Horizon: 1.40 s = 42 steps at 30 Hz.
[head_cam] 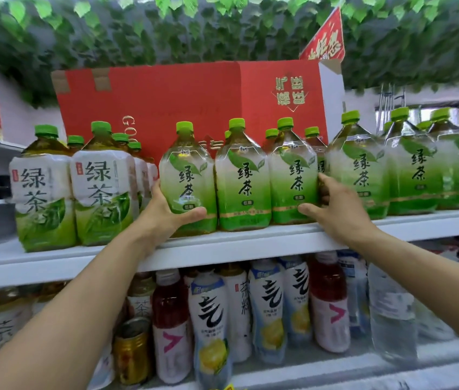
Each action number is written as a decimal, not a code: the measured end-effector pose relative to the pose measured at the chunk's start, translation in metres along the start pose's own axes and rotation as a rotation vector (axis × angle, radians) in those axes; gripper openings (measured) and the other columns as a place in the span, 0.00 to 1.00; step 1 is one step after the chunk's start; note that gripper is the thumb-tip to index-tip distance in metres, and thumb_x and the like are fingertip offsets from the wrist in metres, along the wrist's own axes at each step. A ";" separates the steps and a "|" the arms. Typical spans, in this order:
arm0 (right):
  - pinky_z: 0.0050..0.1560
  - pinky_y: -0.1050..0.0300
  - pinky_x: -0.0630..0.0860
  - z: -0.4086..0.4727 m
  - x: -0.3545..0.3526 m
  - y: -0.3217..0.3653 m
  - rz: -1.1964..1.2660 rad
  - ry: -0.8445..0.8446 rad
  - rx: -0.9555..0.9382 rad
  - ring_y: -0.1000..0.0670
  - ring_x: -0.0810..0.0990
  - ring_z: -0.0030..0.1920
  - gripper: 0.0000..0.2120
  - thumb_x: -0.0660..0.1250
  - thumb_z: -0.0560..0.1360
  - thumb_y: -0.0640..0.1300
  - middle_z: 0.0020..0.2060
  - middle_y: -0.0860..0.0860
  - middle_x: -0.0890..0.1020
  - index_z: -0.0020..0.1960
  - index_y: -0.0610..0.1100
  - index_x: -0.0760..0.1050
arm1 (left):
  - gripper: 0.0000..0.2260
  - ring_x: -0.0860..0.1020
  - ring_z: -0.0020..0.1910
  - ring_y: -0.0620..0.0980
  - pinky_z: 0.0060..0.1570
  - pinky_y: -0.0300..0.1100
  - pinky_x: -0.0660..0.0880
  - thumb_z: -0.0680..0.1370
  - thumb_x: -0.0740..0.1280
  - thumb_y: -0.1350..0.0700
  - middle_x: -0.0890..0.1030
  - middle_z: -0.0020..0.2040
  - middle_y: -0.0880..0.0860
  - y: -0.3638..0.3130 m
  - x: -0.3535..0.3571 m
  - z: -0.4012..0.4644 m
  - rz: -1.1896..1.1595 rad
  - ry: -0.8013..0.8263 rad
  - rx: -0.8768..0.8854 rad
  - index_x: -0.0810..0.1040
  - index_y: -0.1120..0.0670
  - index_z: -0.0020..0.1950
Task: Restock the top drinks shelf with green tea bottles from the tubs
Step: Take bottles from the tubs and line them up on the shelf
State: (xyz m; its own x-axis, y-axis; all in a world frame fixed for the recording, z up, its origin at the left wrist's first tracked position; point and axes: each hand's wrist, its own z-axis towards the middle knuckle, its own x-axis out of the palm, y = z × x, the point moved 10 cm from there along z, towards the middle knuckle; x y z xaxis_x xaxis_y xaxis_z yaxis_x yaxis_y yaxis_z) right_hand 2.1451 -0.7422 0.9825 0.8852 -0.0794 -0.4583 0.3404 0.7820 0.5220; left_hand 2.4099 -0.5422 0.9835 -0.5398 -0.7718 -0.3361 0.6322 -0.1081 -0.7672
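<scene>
Large green tea bottles with green caps stand in a row along the white top shelf [250, 243]. My left hand [166, 212] grips the left side of one green-labelled bottle [187, 175], thumb across its lower front. My right hand [332, 204] grips the right side of another green-labelled bottle [293, 175], thumb under its label and fingers behind. A third bottle [241, 175] stands between those two, touching both. Two white-labelled green tea bottles [42, 190] stand at the left end. More green-labelled ones [414, 167] continue to the right. No tubs are in view.
A red cardboard box [183, 102] stands behind the bottles on the top shelf. Artificial green leaves [222, 26] hang overhead. The shelf below holds several smaller drink bottles [211, 327] and a gold can [132, 353]. Another shelf unit stands at far left.
</scene>
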 end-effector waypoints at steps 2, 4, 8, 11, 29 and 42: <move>0.68 0.41 0.72 0.002 0.000 0.000 0.027 0.013 -0.005 0.43 0.75 0.66 0.42 0.76 0.71 0.51 0.68 0.45 0.76 0.77 0.43 0.61 | 0.56 0.69 0.70 0.51 0.75 0.51 0.62 0.64 0.80 0.45 0.72 0.71 0.50 -0.002 0.001 -0.001 0.003 -0.007 0.002 0.48 0.51 0.82; 0.69 0.41 0.71 0.002 0.001 -0.001 0.038 0.042 -0.022 0.43 0.74 0.68 0.43 0.76 0.71 0.51 0.70 0.44 0.74 0.78 0.42 0.59 | 0.54 0.69 0.68 0.50 0.74 0.51 0.62 0.66 0.79 0.46 0.72 0.69 0.49 -0.002 0.001 -0.001 0.007 -0.015 0.000 0.48 0.52 0.81; 0.69 0.45 0.70 -0.002 0.003 0.005 -0.066 0.103 -0.102 0.43 0.73 0.67 0.45 0.75 0.72 0.52 0.72 0.43 0.69 0.79 0.41 0.54 | 0.56 0.70 0.68 0.51 0.75 0.53 0.62 0.62 0.80 0.42 0.73 0.67 0.48 0.002 0.000 -0.001 0.049 -0.012 -0.041 0.51 0.50 0.81; 0.65 0.52 0.68 -0.012 0.002 0.015 -0.162 0.050 -0.214 0.44 0.69 0.68 0.43 0.72 0.75 0.52 0.71 0.44 0.64 0.79 0.40 0.52 | 0.63 0.71 0.69 0.53 0.74 0.58 0.64 0.51 0.82 0.32 0.74 0.69 0.48 0.006 -0.001 -0.001 0.095 -0.002 -0.081 0.53 0.43 0.79; 0.59 0.45 0.75 -0.012 -0.056 0.013 -0.249 -0.101 -0.515 0.42 0.71 0.64 0.30 0.76 0.71 0.44 0.64 0.44 0.73 0.71 0.41 0.70 | 0.52 0.38 0.81 0.45 0.78 0.46 0.37 0.71 0.59 0.24 0.37 0.82 0.46 -0.090 0.064 -0.037 0.536 -0.544 0.495 0.37 0.49 0.82; 0.53 0.45 0.71 0.114 -0.088 -0.013 -0.085 -0.174 -0.047 0.40 0.78 0.57 0.27 0.58 0.81 0.60 0.59 0.43 0.78 0.69 0.40 0.63 | 0.50 0.47 0.81 0.58 0.77 0.58 0.37 0.70 0.50 0.22 0.55 0.81 0.57 -0.111 0.131 0.007 1.096 -0.611 0.543 0.52 0.54 0.81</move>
State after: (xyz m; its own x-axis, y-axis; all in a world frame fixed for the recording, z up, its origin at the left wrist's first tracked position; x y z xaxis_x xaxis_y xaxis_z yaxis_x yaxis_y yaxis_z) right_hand 2.0986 -0.8162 1.0982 0.8969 -0.2483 -0.3661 0.4044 0.7955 0.4512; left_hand 2.2730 -0.6359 1.0281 0.6143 -0.7561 -0.2258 0.7860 0.6116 0.0905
